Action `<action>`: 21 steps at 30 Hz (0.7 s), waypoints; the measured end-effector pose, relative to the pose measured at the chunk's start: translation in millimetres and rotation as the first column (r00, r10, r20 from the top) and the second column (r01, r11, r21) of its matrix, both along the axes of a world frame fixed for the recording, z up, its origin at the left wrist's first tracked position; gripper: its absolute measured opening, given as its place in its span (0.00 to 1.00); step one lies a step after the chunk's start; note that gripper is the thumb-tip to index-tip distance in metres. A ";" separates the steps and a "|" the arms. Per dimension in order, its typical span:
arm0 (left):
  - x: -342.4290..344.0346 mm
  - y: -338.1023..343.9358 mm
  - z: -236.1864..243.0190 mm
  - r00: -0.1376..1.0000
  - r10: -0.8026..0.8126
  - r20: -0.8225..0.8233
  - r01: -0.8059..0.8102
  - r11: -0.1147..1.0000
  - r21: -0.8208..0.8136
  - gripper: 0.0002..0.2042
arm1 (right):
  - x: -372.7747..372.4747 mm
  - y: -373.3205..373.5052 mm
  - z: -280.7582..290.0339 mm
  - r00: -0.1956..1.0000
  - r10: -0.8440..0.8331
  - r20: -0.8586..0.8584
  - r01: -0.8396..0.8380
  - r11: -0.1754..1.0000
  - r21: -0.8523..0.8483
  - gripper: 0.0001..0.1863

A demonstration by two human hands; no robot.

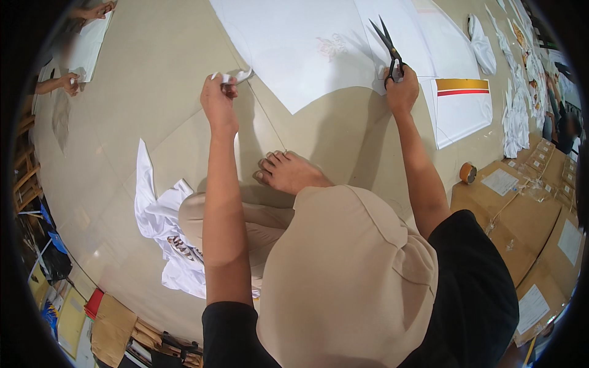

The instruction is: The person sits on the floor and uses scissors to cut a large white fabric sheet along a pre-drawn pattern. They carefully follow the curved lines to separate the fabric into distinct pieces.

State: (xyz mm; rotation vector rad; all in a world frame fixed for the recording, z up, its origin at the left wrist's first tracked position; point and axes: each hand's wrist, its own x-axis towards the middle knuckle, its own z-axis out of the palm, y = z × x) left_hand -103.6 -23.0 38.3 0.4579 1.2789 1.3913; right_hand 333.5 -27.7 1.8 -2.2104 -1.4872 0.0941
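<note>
My right hand [402,93] is closed around the handles of black scissors [388,44]. Their blades point away from me and stand slightly apart, above white fabric [294,52] spread on the floor. Pinched in my left hand [219,103] is a thin white fabric strip [243,76], its loose end curling beside the fabric's left edge. The spread fabric has a curved near edge that dips to a point, and a faint printed mark.
A white piece with yellow and red bands [463,88] lies at the right. Crumpled white fabric [158,211] sits by my leg. Cardboard boxes [521,214] and a tape roll [468,173] are at right. Another person's hands [69,84] hold a white sheet at far left.
</note>
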 end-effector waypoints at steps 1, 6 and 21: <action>1.7 0.6 -3.7 0.995 -0.041 -0.095 0.034 0.997 -0.065 0.11 | 6.2 1.9 -1.0 0.999 0.036 -0.026 -0.035 0.999 0.022 0.23; 22.2 -6.5 -18.8 0.686 -0.186 -0.703 0.060 0.978 -0.200 0.19 | 25.9 8.5 -7.4 0.991 0.084 -0.104 -0.084 0.996 -0.003 0.20; 121.5 -100.2 -14.2 0.717 -0.526 -0.457 0.358 0.841 -0.406 0.16 | 114.8 11.4 17.8 0.958 0.122 0.259 -0.124 0.992 -0.008 0.19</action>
